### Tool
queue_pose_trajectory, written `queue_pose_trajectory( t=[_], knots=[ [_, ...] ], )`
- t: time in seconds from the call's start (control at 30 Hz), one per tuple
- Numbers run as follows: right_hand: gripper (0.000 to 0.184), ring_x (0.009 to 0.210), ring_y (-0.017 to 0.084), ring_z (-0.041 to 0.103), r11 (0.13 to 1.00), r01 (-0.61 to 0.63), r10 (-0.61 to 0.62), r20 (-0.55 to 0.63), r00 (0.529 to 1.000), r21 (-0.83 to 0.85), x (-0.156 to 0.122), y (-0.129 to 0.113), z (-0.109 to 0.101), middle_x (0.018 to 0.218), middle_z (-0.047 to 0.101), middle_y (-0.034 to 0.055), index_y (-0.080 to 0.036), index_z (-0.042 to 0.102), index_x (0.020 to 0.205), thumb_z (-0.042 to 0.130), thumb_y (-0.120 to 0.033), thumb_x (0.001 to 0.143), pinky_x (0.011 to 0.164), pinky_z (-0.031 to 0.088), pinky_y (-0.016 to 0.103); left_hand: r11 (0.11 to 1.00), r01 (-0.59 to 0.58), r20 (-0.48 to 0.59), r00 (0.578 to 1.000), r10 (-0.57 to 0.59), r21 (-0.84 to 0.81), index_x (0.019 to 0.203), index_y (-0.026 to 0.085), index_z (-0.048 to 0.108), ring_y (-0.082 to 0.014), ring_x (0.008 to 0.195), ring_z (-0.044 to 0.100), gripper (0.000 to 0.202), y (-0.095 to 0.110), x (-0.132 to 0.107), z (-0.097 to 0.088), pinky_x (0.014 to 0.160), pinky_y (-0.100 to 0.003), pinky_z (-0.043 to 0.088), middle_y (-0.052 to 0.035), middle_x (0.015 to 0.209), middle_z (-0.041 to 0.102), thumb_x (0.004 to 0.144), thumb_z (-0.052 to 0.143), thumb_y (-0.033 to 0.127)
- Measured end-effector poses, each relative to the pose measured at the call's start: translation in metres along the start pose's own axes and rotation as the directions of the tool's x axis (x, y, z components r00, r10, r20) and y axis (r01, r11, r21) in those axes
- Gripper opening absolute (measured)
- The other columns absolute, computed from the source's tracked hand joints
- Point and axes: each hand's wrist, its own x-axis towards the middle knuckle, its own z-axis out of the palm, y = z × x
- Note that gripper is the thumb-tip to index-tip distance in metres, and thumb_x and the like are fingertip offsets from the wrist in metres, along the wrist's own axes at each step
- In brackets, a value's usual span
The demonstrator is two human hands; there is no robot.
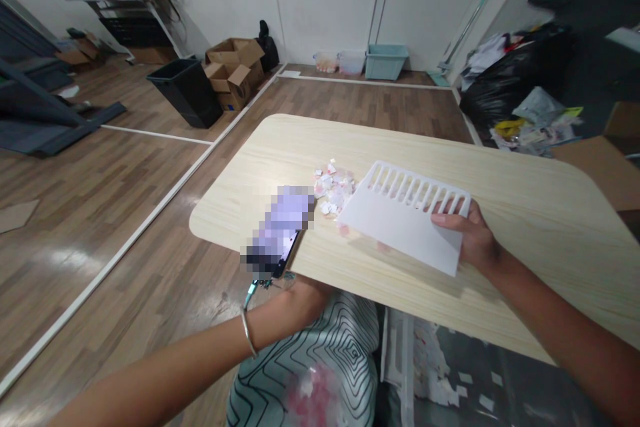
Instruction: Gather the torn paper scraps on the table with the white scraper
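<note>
My right hand (477,233) grips a white slotted plastic piece (400,217) by its right end, thumb on top. A row of long slots runs along its far edge, and it is tilted above the table (525,213). My left hand (310,297) is at the table's near edge; its fingers are hidden beneath the tabletop, so its grasp cannot be seen. Left of the white piece lies a small heap of paper bits and clear bags (334,187). A phone (280,230), partly blurred out, sits at the table's left near edge with a cable at its lower end.
A pink item in clear plastic (315,397) rests on my lap. Below the table's near edge stands a clear bin (397,360), with paper scraps beside it. Across the floor are a black bin (185,90), cardboard boxes (233,73), a teal tub (386,61) and black bags (520,73).
</note>
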Motion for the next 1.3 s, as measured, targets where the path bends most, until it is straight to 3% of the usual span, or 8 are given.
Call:
queue_pose_trajectory(
  t=[0.17, 0.4, 0.57, 0.7, 0.97, 1.17, 1.23, 1.3],
  knots=[
    [0.046, 0.054, 0.020, 0.053, 1.000, -0.004, 0.005, -0.040, 0.999, 0.028, -0.001, 0.000, 0.001, 0.062, 0.061, 0.0007, -0.031, 0.070, 0.061, 0.111, -0.050, 0.057, 0.048, 0.035, 0.037, 0.931, 0.015, -0.002, 1.000, -0.017, -0.365, 0.166, 0.008, 0.074, -0.0409, 0.146, 0.078, 0.059, -0.003, -0.006, -0.024, 0.129, -0.066, 0.063, -0.0280, 0.144, 0.086, 0.111, 0.052, 0.012],
    [0.048, 0.050, 0.017, 0.043, 0.999, 0.040, -0.040, 0.011, 0.999, 0.005, 0.002, -0.001, 0.002, 0.057, 0.055, -0.0003, -0.031, 0.069, 0.059, 0.109, -0.058, 0.062, 0.046, 0.030, 0.036, 0.849, 0.112, 0.205, 0.979, -0.005, -0.516, 0.123, 0.011, 0.087, -0.0349, 0.104, 0.089, 0.035, -0.009, -0.032, -0.058, 0.089, -0.046, 0.072, -0.0236, 0.117, 0.089, 0.118, 0.053, 0.018],
    [0.046, 0.050, 0.017, 0.045, 0.999, 0.051, -0.051, 0.025, 0.998, 0.004, 0.003, -0.003, 0.004, 0.056, 0.055, 0.0005, -0.031, 0.067, 0.055, 0.107, -0.052, 0.062, 0.046, 0.029, 0.036, 0.845, -0.126, 0.034, 0.985, 0.167, -0.519, 0.111, 0.018, 0.084, -0.0308, 0.102, 0.085, 0.022, -0.004, -0.066, -0.080, 0.084, -0.042, 0.067, -0.0121, 0.109, 0.085, 0.117, 0.063, 0.017],
    [0.038, 0.047, 0.016, 0.043, 0.999, 0.042, -0.042, 0.017, 0.999, 0.001, 0.002, -0.002, 0.004, 0.055, 0.056, -0.0010, -0.031, 0.068, 0.058, 0.102, -0.047, 0.062, 0.045, 0.028, 0.035, 0.794, -0.327, -0.126, 0.943, 0.308, -0.511, 0.096, 0.022, 0.083, -0.0248, 0.091, 0.081, 0.019, -0.004, -0.083, -0.074, 0.073, -0.040, 0.058, -0.0056, 0.101, 0.080, 0.114, 0.077, 0.022],
    [0.035, 0.049, 0.017, 0.044, 0.999, 0.028, -0.028, 0.023, 0.999, -0.022, 0.003, 0.001, 0.001, 0.057, 0.059, 0.0000, -0.031, 0.070, 0.062, 0.100, -0.049, 0.063, 0.047, 0.030, 0.034, 0.838, -0.350, -0.239, 0.933, 0.270, -0.419, 0.088, 0.023, 0.079, -0.0242, 0.086, 0.077, 0.024, 0.001, -0.088, -0.060, 0.067, -0.044, 0.050, -0.0042, 0.096, 0.079, 0.111, 0.082, 0.019],
    [0.039, 0.051, 0.017, 0.044, 0.999, 0.031, -0.030, 0.034, 0.999, -0.030, 0.002, 0.000, 0.002, 0.057, 0.055, 0.0002, -0.029, 0.066, 0.059, 0.099, -0.048, 0.063, 0.047, 0.029, 0.033, 0.787, -0.291, -0.108, 0.955, 0.278, -0.545, 0.116, 0.020, 0.083, -0.0287, 0.104, 0.084, 0.022, -0.013, -0.067, -0.074, 0.091, -0.042, 0.062, -0.0079, 0.114, 0.085, 0.116, 0.077, 0.041],
    [0.040, 0.050, 0.016, 0.042, 0.999, 0.033, -0.032, 0.036, 0.999, -0.031, 0.002, -0.001, 0.003, 0.056, 0.053, -0.0004, -0.028, 0.064, 0.058, 0.099, -0.047, 0.063, 0.046, 0.028, 0.032, 0.736, -0.226, -0.027, 0.962, 0.271, -0.639, 0.146, 0.013, 0.078, -0.0356, 0.130, 0.084, 0.055, -0.016, -0.050, -0.074, 0.110, -0.045, 0.065, -0.0176, 0.143, 0.085, 0.106, 0.089, 0.050],
    [0.038, 0.049, 0.015, 0.041, 0.999, 0.037, -0.036, 0.034, 0.999, -0.032, 0.002, -0.002, 0.004, 0.055, 0.053, -0.0011, -0.028, 0.065, 0.059, 0.098, -0.046, 0.063, 0.046, 0.028, 0.032, 0.656, -0.191, 0.052, 0.942, 0.332, -0.730, 0.173, 0.007, 0.062, -0.0409, 0.157, 0.073, 0.095, -0.017, -0.031, -0.069, 0.129, -0.047, 0.059, -0.0269, 0.174, 0.070, 0.097, 0.097, 0.052]
  ],
)
